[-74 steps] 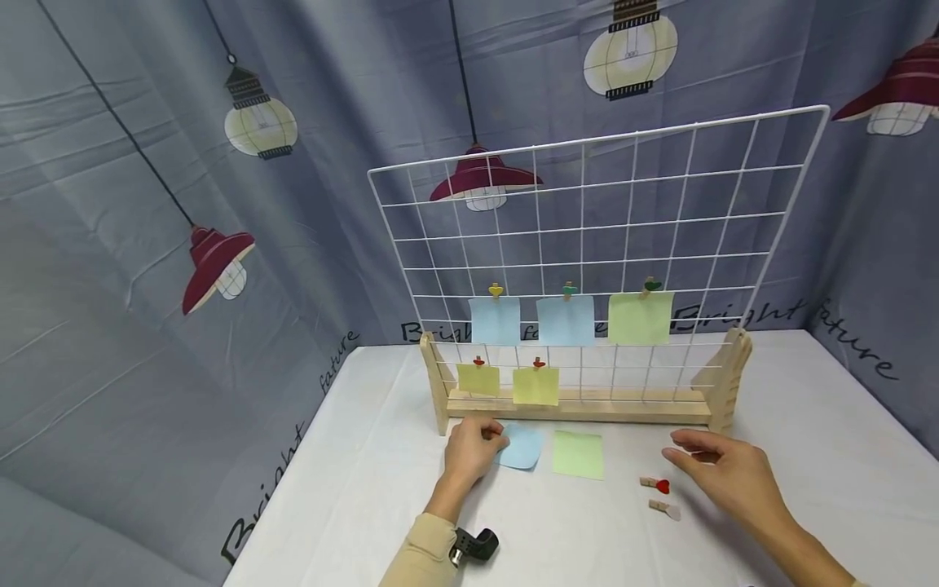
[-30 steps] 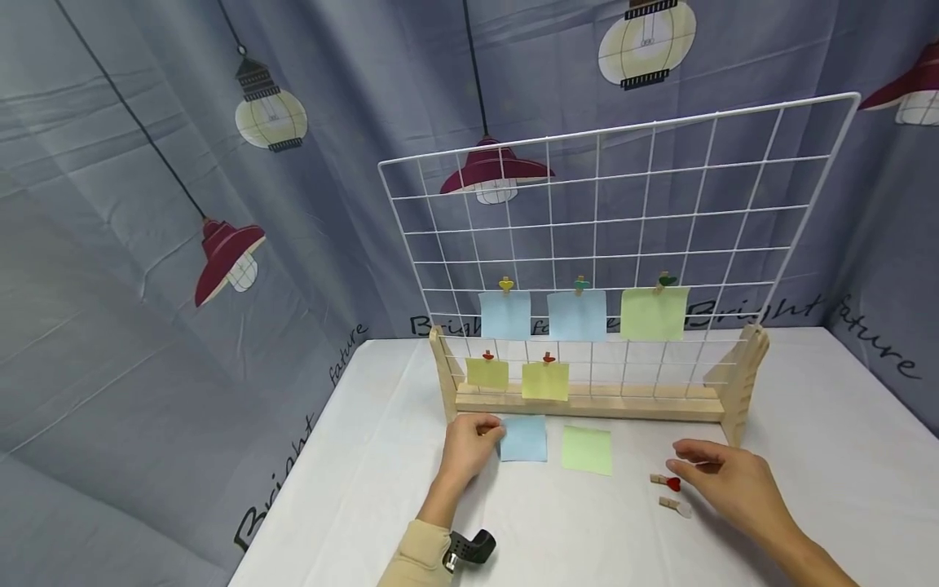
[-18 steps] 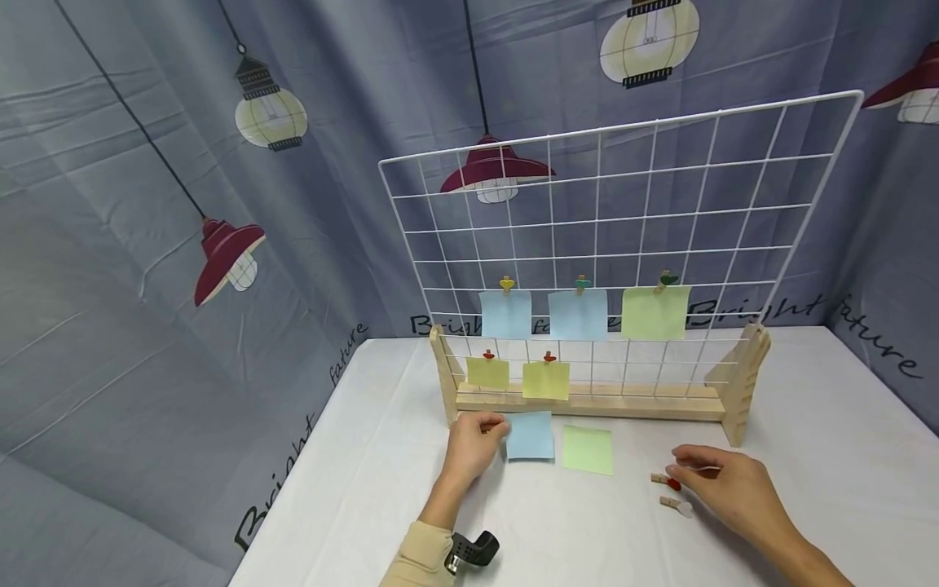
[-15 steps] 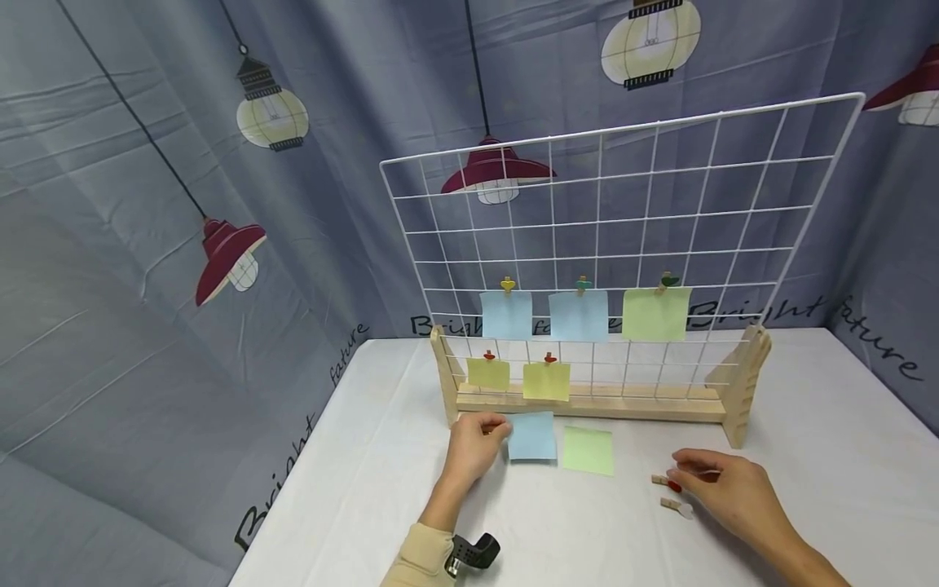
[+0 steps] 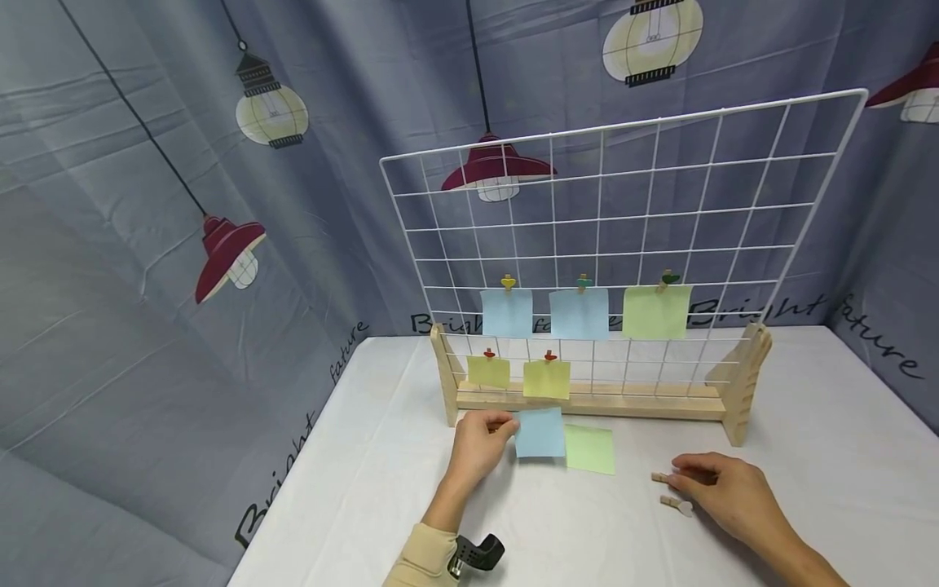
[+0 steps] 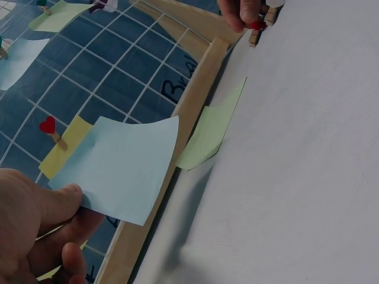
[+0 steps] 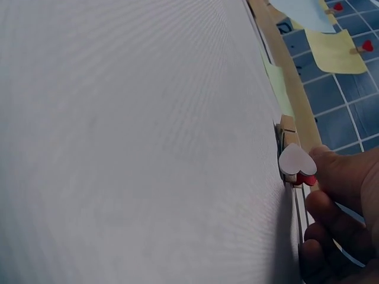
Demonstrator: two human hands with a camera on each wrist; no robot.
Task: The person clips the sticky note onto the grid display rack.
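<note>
My left hand (image 5: 475,450) pinches a blue sticky note (image 5: 541,433) at its left edge between thumb and fingers. In the left wrist view the note (image 6: 127,163) is lifted above the table, slightly curved. A green sticky note (image 5: 591,450) lies on the table, just right of the blue one. My right hand (image 5: 726,493) has thumb and forefinger on the red heart of a small wooden clothespin (image 5: 659,478); the heart (image 7: 306,180) shows between the fingertips in the right wrist view. Beside it lies a second clothespin with a white heart (image 5: 676,505).
Behind the hands stands a white wire grid (image 5: 623,196) in a wooden base (image 5: 638,403). Clipped to it are two blue notes (image 5: 506,314), a larger green note (image 5: 655,312) and two small yellow notes (image 5: 546,381), held by heart clothespins. A printed curtain (image 5: 308,212) hangs behind.
The left hand has picked the blue note up off the table and carried it slightly right, to the green note's edge. The right hand has come down and left onto the red-heart clothespin.
</note>
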